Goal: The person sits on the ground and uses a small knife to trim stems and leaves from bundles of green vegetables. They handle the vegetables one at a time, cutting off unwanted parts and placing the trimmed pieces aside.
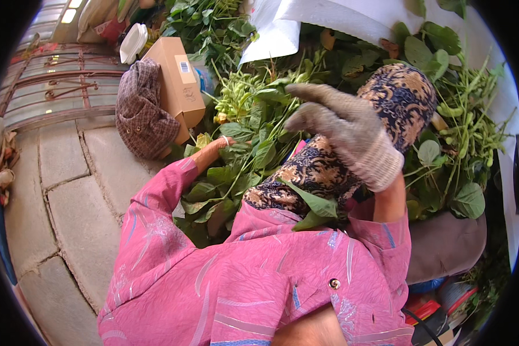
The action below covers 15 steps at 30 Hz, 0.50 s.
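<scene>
My right hand point(346, 129), in a grey-beige knitted work glove, is raised over my knees in dark floral trousers point(398, 104). Its fingers are spread and slightly blurred, and nothing shows between them. My left hand point(243, 142) reaches into a pile of cut soybean plants, its fingers mostly hidden among leaves; what it holds cannot be seen. Green soybean pods point(238, 93) cluster on stems just beyond it. More stems with pods point(462, 125) lie at the right. A loose green leaf point(313, 199) rests on my lap.
A cardboard box point(177, 78) stands at the upper left with a checked cloth cap point(145, 112) against it. Nearby is a white plastic container point(134, 43). White sheeting point(350, 17) covers part of the far side. Stone paving point(82, 216) and a metal gate point(56, 86) lie at the left.
</scene>
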Available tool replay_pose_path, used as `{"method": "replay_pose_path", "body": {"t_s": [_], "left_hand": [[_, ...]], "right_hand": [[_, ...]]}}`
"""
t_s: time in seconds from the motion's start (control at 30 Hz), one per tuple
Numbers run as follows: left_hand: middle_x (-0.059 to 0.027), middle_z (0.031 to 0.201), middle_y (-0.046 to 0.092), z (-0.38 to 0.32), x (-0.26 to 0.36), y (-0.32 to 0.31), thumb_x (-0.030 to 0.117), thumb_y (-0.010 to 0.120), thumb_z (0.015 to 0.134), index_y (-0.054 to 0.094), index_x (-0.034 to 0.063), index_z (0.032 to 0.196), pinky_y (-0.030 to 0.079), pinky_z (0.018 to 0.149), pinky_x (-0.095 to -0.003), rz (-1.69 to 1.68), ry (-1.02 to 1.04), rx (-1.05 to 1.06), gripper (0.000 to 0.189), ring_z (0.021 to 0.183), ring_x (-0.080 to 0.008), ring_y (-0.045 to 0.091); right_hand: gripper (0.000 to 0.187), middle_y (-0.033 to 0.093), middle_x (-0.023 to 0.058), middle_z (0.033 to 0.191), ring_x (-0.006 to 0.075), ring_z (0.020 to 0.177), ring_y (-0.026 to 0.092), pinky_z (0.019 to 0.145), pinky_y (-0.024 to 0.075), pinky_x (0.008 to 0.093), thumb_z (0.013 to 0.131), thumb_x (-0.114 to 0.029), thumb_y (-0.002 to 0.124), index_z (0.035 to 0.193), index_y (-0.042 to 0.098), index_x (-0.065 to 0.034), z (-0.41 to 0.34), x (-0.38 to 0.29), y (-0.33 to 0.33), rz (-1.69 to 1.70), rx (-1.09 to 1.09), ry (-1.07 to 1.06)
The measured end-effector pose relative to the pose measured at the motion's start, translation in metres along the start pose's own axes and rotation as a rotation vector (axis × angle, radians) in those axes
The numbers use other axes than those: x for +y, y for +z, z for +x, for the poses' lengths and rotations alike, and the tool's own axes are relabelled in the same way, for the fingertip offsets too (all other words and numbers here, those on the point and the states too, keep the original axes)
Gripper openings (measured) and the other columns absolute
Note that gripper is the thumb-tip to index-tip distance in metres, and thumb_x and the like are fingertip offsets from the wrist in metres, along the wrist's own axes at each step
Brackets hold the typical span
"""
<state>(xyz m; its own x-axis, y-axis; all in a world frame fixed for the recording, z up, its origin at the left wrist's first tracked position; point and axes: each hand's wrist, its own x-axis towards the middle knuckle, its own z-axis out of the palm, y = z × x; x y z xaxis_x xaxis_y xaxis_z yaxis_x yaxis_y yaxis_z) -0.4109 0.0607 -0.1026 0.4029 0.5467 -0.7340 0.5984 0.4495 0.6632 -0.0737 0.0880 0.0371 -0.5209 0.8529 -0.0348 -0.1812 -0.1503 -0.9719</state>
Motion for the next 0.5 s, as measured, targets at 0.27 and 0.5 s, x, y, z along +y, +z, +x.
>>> {"method": "replay_pose_path", "body": {"t_s": [0.27, 0.5], "left_hand": [[-0.0141, 0.127, 0.049, -0.012, 0.019, 0.028, 0.036, 0.075, 0.075, 0.043, -0.0008, 0.128, 0.036, 0.1, -0.0373, 0.055, 0.094, 0.108, 0.072, 0.114, -0.0255, 0.046], [-0.0222, 0.101, 0.062, 0.014, -0.021, 0.058, 0.056, 0.076, 0.056, 0.06, -0.0039, 0.107, 0.047, 0.085, -0.0392, 0.599, -0.221, 0.19, 0.079, 0.098, -0.0335, 0.058]], "right_hand": [[0.053, 0.065, 0.0072, 0.086, 0.0126, 0.083, 0.061, 0.075, 0.0484, 0.0237, 0.091, -0.04, 0.053, 0.124, 0.051, 0.0022, -0.132, -0.017, -0.071, -0.159, 0.642, 0.123], [0.038, 0.063, 0.0074, 0.095, 0.0157, 0.09, 0.06, 0.08, 0.0482, 0.0252, 0.094, -0.027, 0.047, 0.125, 0.052, -0.004, -0.221, -0.013, -0.124, -0.801, 1.053, 0.329]]}}
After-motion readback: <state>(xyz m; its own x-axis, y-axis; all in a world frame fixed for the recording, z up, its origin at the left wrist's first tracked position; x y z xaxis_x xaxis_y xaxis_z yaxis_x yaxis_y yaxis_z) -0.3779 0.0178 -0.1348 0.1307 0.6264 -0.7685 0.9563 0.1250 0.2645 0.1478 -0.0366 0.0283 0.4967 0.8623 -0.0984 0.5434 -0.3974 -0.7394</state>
